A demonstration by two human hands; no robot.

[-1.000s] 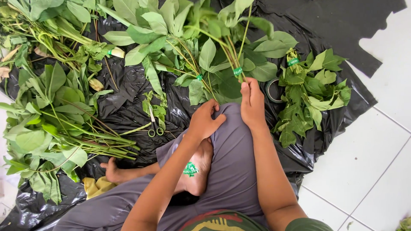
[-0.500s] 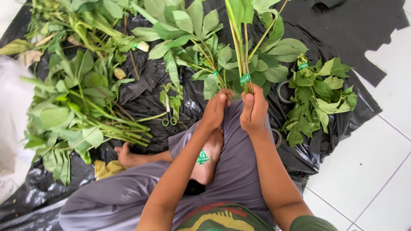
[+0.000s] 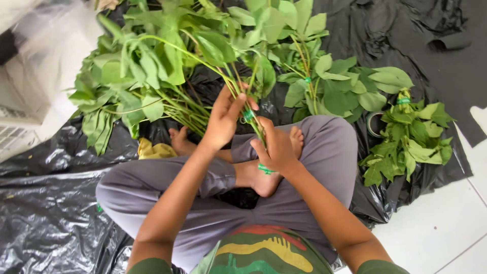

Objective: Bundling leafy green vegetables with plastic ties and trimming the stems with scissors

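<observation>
Over the crossed legs, above the grey trousers (image 3: pixel 324 152): one bunch of green leafy stems (image 3: pixel 203 56), newly lifted; half a second ago both hands were only meeting at the stems low over the black plastic sheet (image 3: pixel 56 203), and a second ago they reached forward empty toward the greens; the bunch now stands raised and tilted up to the left, leaves toward the camera, cut ends pointing down to the lap. Left hand (image 3: pixel 223 119): fingers curled and clamped round the stems just above a green tie (image 3: pixel 248 114). Right hand (image 3: pixel 276 149): closed on the lower ends of the same stems, thumb pressed across them; a second loop of green tie (image 3: pixel 266 169) lies at its wrist, against the bare foot (image 3: pixel 264 177). Judgement: the change from reaching to gripping suggests the stems are gathered and the binding at the tie is the step in hand; whether the tie is fully wound cannot be told.

Surroundings: loose heap of untied greens (image 3: pixel 132 96) to the left on the sheet; tied bundle (image 3: pixel 335 86) just beyond the right knee; smaller tied bundle (image 3: pixel 411 137) further right, near a roll of tape (image 3: pixel 374 123); yellow cloth (image 3: pixel 154 150) beside the left foot; white tiled floor (image 3: pixel 446 228) at lower right.
</observation>
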